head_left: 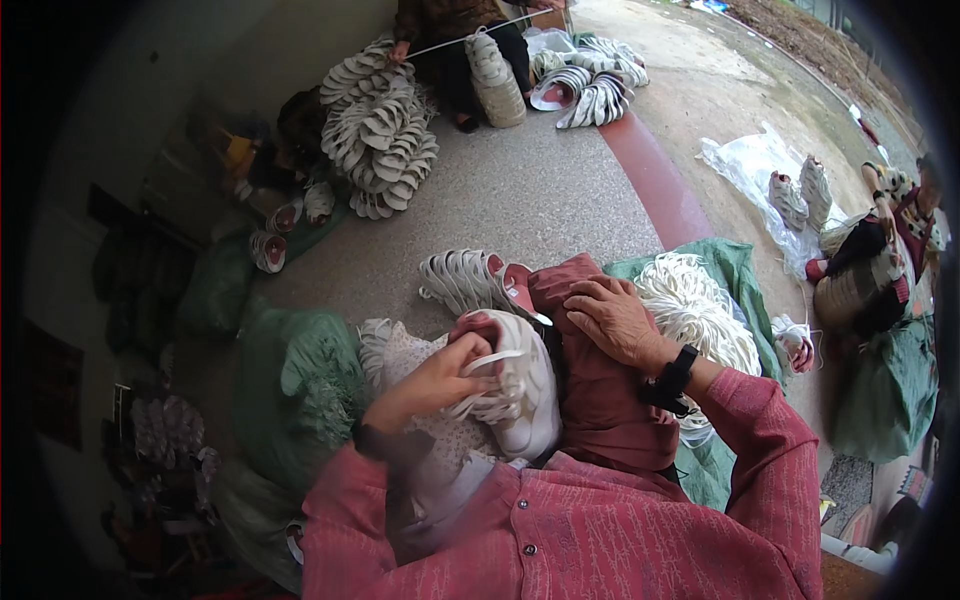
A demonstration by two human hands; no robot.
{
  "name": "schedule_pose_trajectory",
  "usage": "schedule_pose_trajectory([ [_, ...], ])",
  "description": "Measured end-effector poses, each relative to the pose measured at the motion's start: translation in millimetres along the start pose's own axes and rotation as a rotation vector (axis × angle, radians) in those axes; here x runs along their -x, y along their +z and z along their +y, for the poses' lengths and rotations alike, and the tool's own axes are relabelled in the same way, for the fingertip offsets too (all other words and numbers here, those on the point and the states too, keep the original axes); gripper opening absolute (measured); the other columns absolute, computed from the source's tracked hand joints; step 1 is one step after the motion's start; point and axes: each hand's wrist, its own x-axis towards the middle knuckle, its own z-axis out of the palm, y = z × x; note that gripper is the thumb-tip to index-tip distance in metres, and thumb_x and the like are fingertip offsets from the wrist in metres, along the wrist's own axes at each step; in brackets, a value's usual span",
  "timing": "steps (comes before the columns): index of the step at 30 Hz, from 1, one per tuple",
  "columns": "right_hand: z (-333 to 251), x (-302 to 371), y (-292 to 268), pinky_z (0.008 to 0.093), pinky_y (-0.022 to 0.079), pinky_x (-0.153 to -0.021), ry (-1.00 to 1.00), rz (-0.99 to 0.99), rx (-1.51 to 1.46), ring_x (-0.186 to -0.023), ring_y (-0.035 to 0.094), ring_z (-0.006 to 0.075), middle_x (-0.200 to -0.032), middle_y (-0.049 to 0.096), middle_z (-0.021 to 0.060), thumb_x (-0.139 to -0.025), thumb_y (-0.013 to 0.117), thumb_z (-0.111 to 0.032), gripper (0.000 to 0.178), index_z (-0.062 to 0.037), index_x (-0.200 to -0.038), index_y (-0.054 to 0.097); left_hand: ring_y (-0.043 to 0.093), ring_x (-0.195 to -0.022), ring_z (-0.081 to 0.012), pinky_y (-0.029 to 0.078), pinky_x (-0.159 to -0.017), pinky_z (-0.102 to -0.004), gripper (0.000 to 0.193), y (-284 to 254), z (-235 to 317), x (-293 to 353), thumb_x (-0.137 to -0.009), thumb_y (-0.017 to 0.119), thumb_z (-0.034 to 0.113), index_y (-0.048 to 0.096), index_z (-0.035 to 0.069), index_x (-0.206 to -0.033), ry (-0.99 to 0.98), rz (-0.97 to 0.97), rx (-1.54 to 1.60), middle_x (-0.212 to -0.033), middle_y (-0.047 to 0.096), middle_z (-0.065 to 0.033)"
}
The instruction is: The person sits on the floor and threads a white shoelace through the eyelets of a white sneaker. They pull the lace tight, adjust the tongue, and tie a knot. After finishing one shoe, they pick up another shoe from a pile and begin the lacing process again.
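Note:
On my lap lies a white shoe upper [520, 395] with a reddish lining. My left hand [440, 380] grips it near its opening, fingers curled at a loose white strap or lace. My right hand [612, 318] rests on the dark red cloth over my knee [600, 410], its fingers stretched out and holding nothing. Past my knees stands a row of nested white shoe uppers [465, 280], with one red insole side facing me. To the right, a heap of white laces [695, 310] lies on a green sack [738, 262].
A bulging green sack [300, 370] stands at my left. Farther off is a tall pile of white uppers [375, 130], beside a seated person [450, 25] stretching a long white cord. Another person [900, 220] sits at the right near a plastic sheet [745, 165] with uppers.

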Motion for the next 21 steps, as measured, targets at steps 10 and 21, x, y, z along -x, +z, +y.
schedule_pose_trajectory([
  [10, 8.5, 5.7, 8.0, 0.0437, 0.034, -0.099, -0.037, 0.145, 0.004, -0.116, 0.050, 0.0243, -0.113, 0.060, 0.0006, -0.094, 0.057, -0.034, 0.023, -0.0171, -0.105, 0.068, 0.062, -0.110, -0.0120, 0.049, -0.095, -0.0269, 0.067, -47.8, -45.5, 74.8, -0.081, 0.072, -0.002, 0.042, -0.002, -0.141, 0.034, 0.346, 0.589, -0.128, 0.062, -0.0065],
  [21, 4.3, 2.8, 0.1, 0.0426, 0.032, -0.102, 0.015, -0.014, 0.035, -0.121, 0.048, 0.0257, -0.122, 0.059, 0.0033, -0.097, 0.053, -0.032, 0.026, -0.0150, -0.111, 0.067, 0.058, -0.087, -0.0046, 0.048, -0.081, -0.0225, 0.042, -37.2, -30.3, 44.1, -0.084, 0.068, 0.000, 0.057, 0.003, -0.124, -0.036, 0.212, 0.289, -0.099, 0.063, 0.0037],
])
